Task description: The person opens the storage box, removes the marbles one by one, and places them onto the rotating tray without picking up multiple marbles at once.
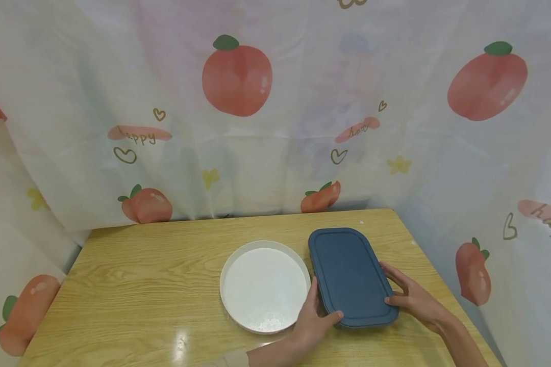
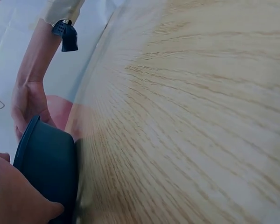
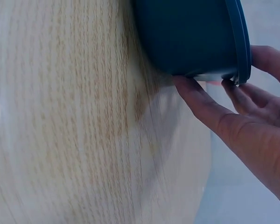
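Observation:
A dark blue lidded food container sits at the right of the wooden table, turned slightly askew, with its lid on. My left hand grips its near left corner, thumb over the lid's rim and fingers along the side. On the opposite side my right hand holds the right edge, its thumb on the rim. In the right wrist view, fingers reach the container's wall and the lid's edge. The left wrist view shows the container's deep side wall close against the tabletop.
A round white shallow tray lies just left of the container, close beside the left hand. Bare wood tabletop extends to the left. A fruit-printed white curtain hangs behind the table and at both sides.

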Motion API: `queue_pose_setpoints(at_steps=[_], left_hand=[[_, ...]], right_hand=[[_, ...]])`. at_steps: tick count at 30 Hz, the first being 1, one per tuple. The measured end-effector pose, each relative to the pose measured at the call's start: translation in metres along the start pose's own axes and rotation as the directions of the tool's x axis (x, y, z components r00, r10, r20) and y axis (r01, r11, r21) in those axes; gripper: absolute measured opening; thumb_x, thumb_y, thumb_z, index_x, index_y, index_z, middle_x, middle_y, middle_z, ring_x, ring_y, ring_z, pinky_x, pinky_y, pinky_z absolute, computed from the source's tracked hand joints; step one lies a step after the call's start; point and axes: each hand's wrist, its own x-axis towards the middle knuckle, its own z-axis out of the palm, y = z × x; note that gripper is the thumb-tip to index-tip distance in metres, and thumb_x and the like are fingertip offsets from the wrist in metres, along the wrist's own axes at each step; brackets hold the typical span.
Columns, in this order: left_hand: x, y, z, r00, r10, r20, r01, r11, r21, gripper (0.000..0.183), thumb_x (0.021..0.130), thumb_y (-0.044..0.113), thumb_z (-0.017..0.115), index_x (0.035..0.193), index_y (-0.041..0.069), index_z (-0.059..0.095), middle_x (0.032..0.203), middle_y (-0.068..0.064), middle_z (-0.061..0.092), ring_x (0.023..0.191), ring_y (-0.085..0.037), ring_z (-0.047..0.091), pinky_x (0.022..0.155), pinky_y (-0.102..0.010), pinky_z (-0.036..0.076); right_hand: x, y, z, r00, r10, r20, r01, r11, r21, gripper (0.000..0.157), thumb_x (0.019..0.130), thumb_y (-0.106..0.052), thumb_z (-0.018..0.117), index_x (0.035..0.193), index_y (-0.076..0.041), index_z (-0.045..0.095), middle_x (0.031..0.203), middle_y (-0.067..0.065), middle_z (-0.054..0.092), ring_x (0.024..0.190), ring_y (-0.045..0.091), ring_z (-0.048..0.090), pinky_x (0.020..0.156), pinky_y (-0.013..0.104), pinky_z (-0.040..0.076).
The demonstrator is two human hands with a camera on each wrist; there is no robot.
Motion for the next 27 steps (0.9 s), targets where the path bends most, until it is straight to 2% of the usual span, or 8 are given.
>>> queue_pose_setpoints(at_steps=[4,8,10,15,20,23,27], left_hand=[[-0.002,-0.004,-0.002,1.000,0.009,0.018,-0.009,1.000,-0.016,0.111,0.081,0.011,0.081,0.160,0.007,0.004,0.165,-0.016,0.013,0.149,-0.034,0.015,0.117,-0.045,0.025],[-0.001,-0.009,-0.003,0.998,0.044,0.051,-0.043,0.999,-0.012,0.117,0.078,0.014,0.083,0.160,0.006,0.001,0.165,-0.013,0.011,0.150,-0.030,0.013,0.118,-0.041,0.023],[-0.001,-0.012,-0.003,0.997,0.062,0.053,-0.064,0.997,0.033,0.118,0.076,0.017,0.084,0.160,0.006,0.001,0.166,-0.012,0.011,0.150,-0.029,0.012,0.119,-0.040,0.018],[-0.002,-0.015,-0.002,0.995,0.086,0.044,-0.091,0.988,0.121,0.121,0.072,0.020,0.085,0.160,0.006,0.004,0.166,-0.008,0.012,0.150,-0.024,0.012,0.119,-0.034,0.017],[-0.002,-0.017,-0.001,0.993,0.112,0.034,-0.117,0.969,0.218,0.118,0.072,0.019,0.085,0.160,0.006,0.007,0.165,-0.006,0.015,0.150,-0.023,0.013,0.120,-0.038,0.014],[-0.002,-0.018,-0.001,0.991,0.128,0.028,-0.131,0.956,0.262,0.117,0.072,0.018,0.084,0.160,0.006,0.008,0.165,-0.008,0.016,0.150,-0.024,0.014,0.120,-0.041,0.014],[-0.002,-0.021,-0.003,0.988,0.153,0.030,-0.155,0.947,0.282,0.116,0.072,0.018,0.082,0.160,0.005,0.008,0.165,-0.008,0.013,0.150,-0.024,0.013,0.120,-0.039,0.013]], right_hand=[[0.000,0.001,0.001,1.000,-0.002,-0.019,0.002,1.000,-0.006,0.092,0.097,-0.003,0.061,0.159,-0.005,-0.007,0.159,0.031,-0.015,0.134,0.067,0.016,0.092,0.044,0.053],[0.000,0.001,0.002,1.000,0.000,-0.030,-0.001,1.000,-0.004,0.092,0.097,-0.004,0.061,0.159,-0.005,-0.007,0.159,0.031,-0.014,0.135,0.067,0.015,0.092,0.045,0.053],[-0.001,0.002,0.002,0.999,-0.001,-0.033,0.001,1.000,-0.002,0.092,0.097,-0.004,0.061,0.158,-0.005,-0.007,0.159,0.031,-0.014,0.135,0.067,0.014,0.091,0.045,0.053],[-0.003,0.000,0.005,0.998,0.010,-0.058,-0.010,1.000,-0.003,0.091,0.096,-0.003,0.061,0.159,-0.004,-0.005,0.159,0.031,-0.012,0.135,0.066,0.014,0.090,0.044,0.054],[-0.005,-0.003,0.011,0.994,0.014,-0.112,-0.018,0.999,-0.037,0.088,0.096,-0.001,0.060,0.159,-0.002,-0.001,0.160,0.032,-0.008,0.134,0.064,0.025,0.088,0.044,0.055],[-0.006,-0.006,0.016,0.990,0.015,-0.143,-0.028,0.996,-0.090,0.086,0.096,-0.003,0.061,0.158,0.000,0.001,0.159,0.033,-0.004,0.131,0.062,0.033,0.087,0.044,0.055],[-0.008,-0.007,0.021,0.981,0.007,-0.192,-0.043,0.981,-0.188,0.083,0.096,-0.003,0.061,0.158,0.003,0.006,0.158,0.035,0.003,0.128,0.060,0.039,0.087,0.043,0.055]])
